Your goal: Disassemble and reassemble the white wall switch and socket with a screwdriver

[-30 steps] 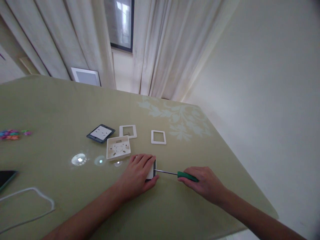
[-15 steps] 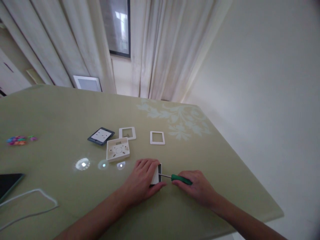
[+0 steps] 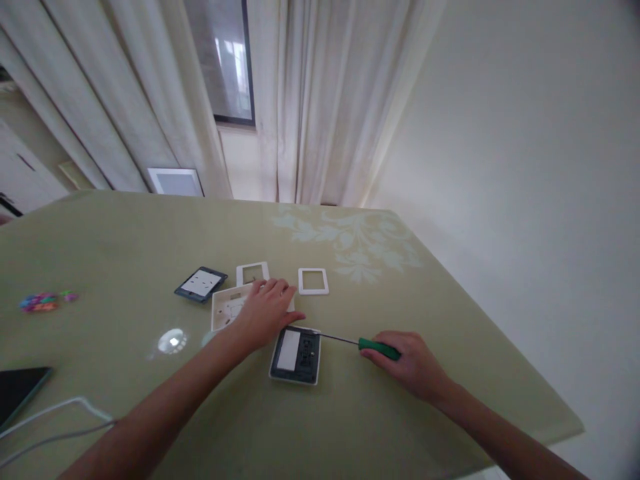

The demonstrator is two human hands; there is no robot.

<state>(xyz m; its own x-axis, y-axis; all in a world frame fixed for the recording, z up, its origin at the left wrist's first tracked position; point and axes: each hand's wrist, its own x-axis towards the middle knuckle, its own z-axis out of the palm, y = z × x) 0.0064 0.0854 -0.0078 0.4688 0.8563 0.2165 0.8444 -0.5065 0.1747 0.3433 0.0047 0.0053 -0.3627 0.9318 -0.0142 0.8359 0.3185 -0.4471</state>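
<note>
My left hand (image 3: 267, 308) hovers over the right side of a white square wall box (image 3: 223, 313), with a white flat piece (image 3: 292, 305) showing between its fingers and thumb; most of that piece is hidden. My right hand (image 3: 407, 360) is wrapped round the green handle of a screwdriver (image 3: 379, 347). Its thin metal shaft points left, the tip at the upper right edge of a wall switch or socket (image 3: 295, 357). That unit lies on the table with a white strip on its left half and dark inner parts bare on the right.
A dark plate with a white slotted face (image 3: 201, 283) and two white frames, one behind the box (image 3: 241, 275) and one farther right (image 3: 313, 292), lie beyond my hands. At left are small colourful pieces (image 3: 45, 302), a dark flat device (image 3: 23, 390) and a white cable (image 3: 75, 401).
My left hand has lifted off the unit and moved up and left with a white piece, baring the dark inner parts. My right hand has shifted slightly right with the screwdriver.
</note>
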